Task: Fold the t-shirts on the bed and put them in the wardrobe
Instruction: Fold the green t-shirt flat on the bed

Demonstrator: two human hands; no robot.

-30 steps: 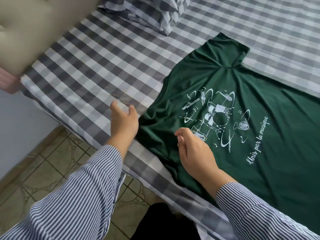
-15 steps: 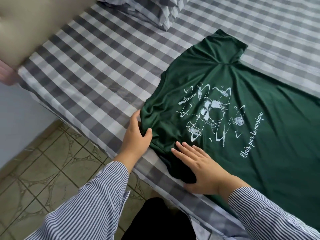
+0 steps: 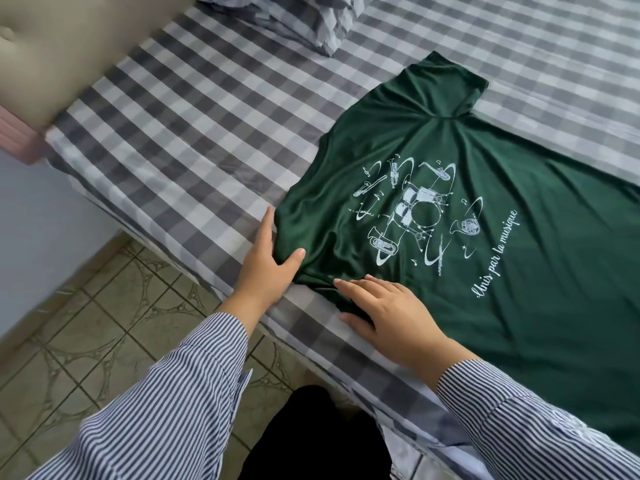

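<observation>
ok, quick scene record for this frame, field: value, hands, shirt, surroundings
shirt: green t-shirt, print side up, spread on the checked bed, not yet folded
left hand: left hand pinches the shirt's near-left edge, thumb on top
right hand: right hand lies flat on the shirt's near edge, fingers straight
pillow: checked pillow at the top of the bed
floor: tiled floor to the left
</observation>
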